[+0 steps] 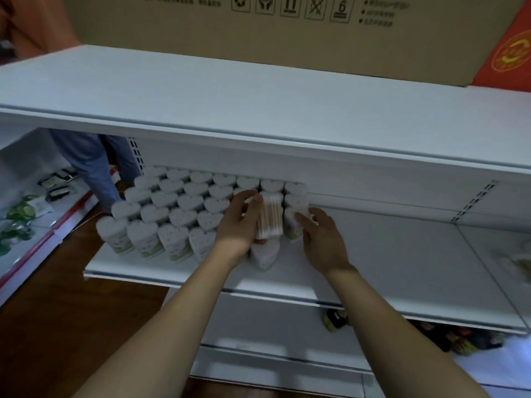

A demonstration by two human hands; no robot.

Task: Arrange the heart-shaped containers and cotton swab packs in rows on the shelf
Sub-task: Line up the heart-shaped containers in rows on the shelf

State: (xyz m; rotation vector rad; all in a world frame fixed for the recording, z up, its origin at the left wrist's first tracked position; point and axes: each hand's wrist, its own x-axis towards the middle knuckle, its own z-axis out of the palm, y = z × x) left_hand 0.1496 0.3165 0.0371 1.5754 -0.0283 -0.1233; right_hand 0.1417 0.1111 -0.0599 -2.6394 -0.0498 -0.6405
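At 12 o'clock on the shelf (373,254), a cotton swab pack (269,216) is gripped by the left hand (240,222) while a heart-shaped container (293,222) is touched by the spread right hand (321,237); seating into the row is judged next.

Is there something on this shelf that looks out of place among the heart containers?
Yes. A cotton swab pack, held by the left hand, lies flat inside the block of upright heart-shaped containers. One heart-shaped container also stands alone in front of the rows.

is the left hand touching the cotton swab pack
Touching: the head view shows the left hand with fingers curled around the cotton swab pack.
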